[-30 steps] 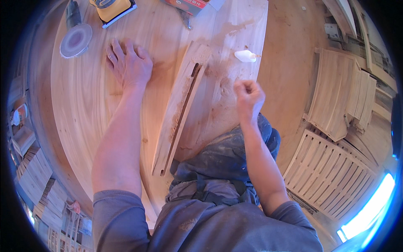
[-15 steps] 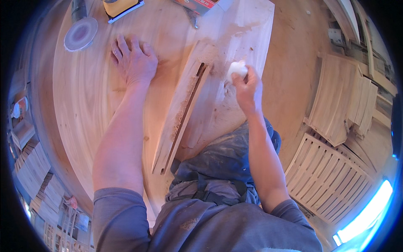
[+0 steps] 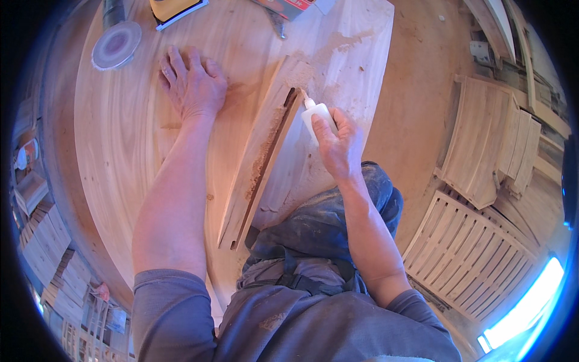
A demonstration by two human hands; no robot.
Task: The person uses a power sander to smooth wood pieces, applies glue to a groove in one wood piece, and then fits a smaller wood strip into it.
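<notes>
My right hand [image 3: 342,143] is closed round a small white squeeze bottle [image 3: 318,116], its nozzle pointing up and left. The tip is at the upper end of a dark slot in a long wooden piece [image 3: 265,142]; whether it touches the wood I cannot tell. Sawdust lies along the slot and around the upper end of that piece, which slants across the broad wooden board [image 3: 132,157]. My left hand [image 3: 194,84] rests flat on the board with fingers spread, left of the slotted piece, holding nothing.
A disc sander [image 3: 117,45] and a yellow-black tool [image 3: 176,11] sit at the far left of the board. Near the far edge lies an open cardboard box [image 3: 295,7] beside a metal tool [image 3: 277,25]. Slatted wooden panels [image 3: 467,253] stand at the right.
My right hand has moved left and slightly nearer with the white bottle, turning its nozzle to the slot's upper end. My left hand stays in place.
</notes>
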